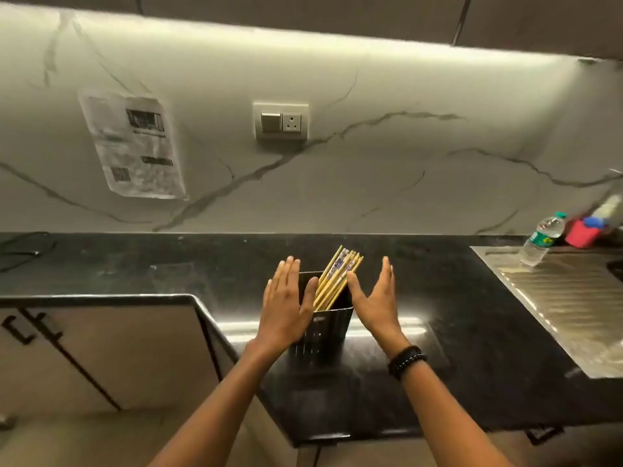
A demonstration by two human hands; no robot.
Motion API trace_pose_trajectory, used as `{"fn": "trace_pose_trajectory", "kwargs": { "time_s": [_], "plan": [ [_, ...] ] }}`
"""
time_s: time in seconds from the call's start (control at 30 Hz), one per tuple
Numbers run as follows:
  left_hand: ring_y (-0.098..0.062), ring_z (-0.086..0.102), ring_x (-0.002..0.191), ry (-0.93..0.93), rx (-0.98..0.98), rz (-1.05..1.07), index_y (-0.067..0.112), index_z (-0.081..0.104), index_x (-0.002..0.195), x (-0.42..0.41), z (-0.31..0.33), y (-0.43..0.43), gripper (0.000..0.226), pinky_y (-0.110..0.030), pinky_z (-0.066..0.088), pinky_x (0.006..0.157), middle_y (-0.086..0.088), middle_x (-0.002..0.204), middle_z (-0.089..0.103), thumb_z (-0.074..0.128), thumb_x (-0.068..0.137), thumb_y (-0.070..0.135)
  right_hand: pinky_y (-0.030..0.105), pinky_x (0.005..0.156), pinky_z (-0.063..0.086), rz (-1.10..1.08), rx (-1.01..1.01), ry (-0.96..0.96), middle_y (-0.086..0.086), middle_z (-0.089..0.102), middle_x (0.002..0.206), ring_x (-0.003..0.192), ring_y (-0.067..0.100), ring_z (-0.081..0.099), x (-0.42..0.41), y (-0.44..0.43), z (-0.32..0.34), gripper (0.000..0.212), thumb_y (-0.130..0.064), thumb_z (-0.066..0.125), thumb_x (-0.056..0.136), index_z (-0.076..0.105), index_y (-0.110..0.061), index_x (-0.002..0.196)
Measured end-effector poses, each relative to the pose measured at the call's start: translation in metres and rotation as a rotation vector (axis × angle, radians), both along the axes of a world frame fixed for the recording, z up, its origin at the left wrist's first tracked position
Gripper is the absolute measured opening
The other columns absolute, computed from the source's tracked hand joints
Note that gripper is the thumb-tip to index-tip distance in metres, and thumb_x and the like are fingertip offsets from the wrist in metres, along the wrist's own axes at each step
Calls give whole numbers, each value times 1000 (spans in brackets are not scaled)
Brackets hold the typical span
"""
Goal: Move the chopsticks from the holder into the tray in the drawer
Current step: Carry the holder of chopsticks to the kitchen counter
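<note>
Yellow chopsticks (338, 277) — black holder (326, 335)

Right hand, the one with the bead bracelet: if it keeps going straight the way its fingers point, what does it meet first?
The right hand points up and away, past the holder and chopsticks on its left. Its line looks free over the black counter until the marble wall, though depth is hard to judge.

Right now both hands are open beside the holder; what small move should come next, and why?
Probably close the right hand around the chopsticks. They lean out of the black holder toward that hand, bunched together, and neither it nor the left hand grips anything yet. No drawer or tray is in view.
</note>
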State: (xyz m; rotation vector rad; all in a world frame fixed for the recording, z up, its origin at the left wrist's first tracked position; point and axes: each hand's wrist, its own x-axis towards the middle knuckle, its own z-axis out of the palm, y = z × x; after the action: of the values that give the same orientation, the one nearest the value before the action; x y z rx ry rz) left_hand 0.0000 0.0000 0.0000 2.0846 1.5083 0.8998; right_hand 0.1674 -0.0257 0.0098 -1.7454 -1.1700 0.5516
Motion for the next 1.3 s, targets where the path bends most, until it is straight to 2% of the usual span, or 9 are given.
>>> {"fn": "trace_pose_trajectory", "kwargs": {
  "time_s": [0.17,0.3,0.43,0.53,0.67,0.87,1.1,1.2,1.3],
  "plan": [
    [-20,-3,149,-50,-272,123,9,7,154,2,-34,8,75,-37,5,120,-7,163,3,29,98,54,41,117,23,111,-206,137,5,10,164,150,23,16,5,11,-39,81,-45,52,96,4,-19,156],
    [-26,20,146,-183,-472,162,5,21,151,4,-52,26,70,-44,19,119,-12,158,24,29,100,52,40,114,29,207,-247,241,4,26,160,147,24,27,11,25,-55,70,-44,50,98,17,-19,155],
    [-24,55,112,-363,-531,181,11,53,119,7,-65,32,46,-44,45,97,-7,117,61,31,101,47,40,106,45,323,-247,269,-2,53,140,131,16,49,20,37,-70,49,-43,50,98,43,-24,142],
    [-19,53,85,-449,-479,223,7,55,94,9,-65,34,40,-46,46,85,-4,88,58,31,103,38,28,95,49,356,-263,309,-2,58,133,125,14,54,28,46,-73,44,-40,51,98,48,-22,138],
    [-23,61,93,-479,-479,241,4,59,100,6,-76,37,50,-46,47,91,-18,100,66,30,102,44,44,108,44,391,-279,332,0,55,141,130,17,51,35,54,-82,51,-44,52,96,45,-23,142],
    [-23,65,99,-539,-538,288,17,65,102,8,-82,32,76,-50,50,93,-12,103,70,32,75,80,47,112,39,452,-291,344,0,46,149,137,18,44,39,60,-84,55,-44,52,96,38,-27,147],
    [-28,65,94,-639,-497,320,1,61,102,6,-71,13,73,-59,48,91,-27,105,65,37,84,67,54,110,39,532,-328,369,-5,42,152,139,18,41,46,56,-86,78,-63,54,75,33,-41,146],
    [-31,62,91,-637,-446,335,0,60,103,-1,-56,-8,69,-59,48,91,-28,106,62,39,87,63,53,111,38,609,-317,398,-7,40,154,141,17,38,43,44,-77,66,-48,54,88,31,-40,148],
    [-34,60,86,-618,-346,371,0,62,100,-12,-46,-33,55,-59,49,88,-29,100,62,40,95,51,53,112,37,699,-298,406,-12,37,155,142,13,35,35,28,-66,72,-55,56,82,30,-42,148]
  ]
}}
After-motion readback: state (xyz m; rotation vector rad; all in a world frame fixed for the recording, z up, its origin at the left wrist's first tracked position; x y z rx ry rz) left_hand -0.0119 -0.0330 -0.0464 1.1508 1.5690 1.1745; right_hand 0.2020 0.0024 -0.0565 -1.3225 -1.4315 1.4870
